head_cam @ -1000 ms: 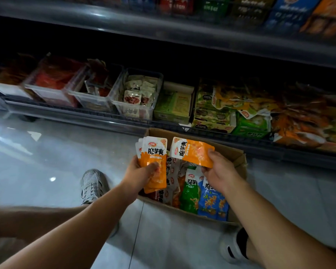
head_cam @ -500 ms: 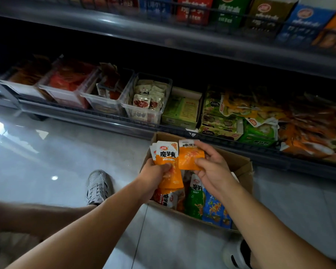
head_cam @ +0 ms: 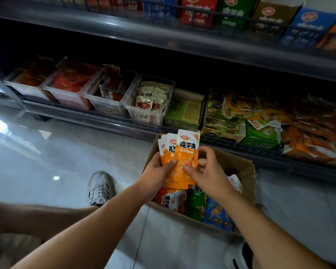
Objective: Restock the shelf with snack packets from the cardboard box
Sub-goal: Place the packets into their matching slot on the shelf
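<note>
Head view: a fan of orange snack packets (head_cam: 183, 162) is held upright above the open cardboard box (head_cam: 242, 167), which stands on the floor (head_cam: 47, 152) against the bottom shelf (head_cam: 81, 116). The left hand (head_cam: 155, 171) grasps the fan, its fingers behind and the thumb across the front. The right hand (head_cam: 209, 176) pinches the front packet at its right edge. At least three packet tops show in the fan. The hands hide much of the box; a red packet (head_cam: 163, 199), a green packet (head_cam: 197, 206) and a blue packet (head_cam: 215, 214) lie inside. On the shelf stand four clear bins (head_cam: 149, 117) of sachets, then a green carton (head_cam: 184, 111) and loose bags. Two shoes show: a grey shoe (head_cam: 99, 187) and a white shoe (head_cam: 239, 257).
</note>
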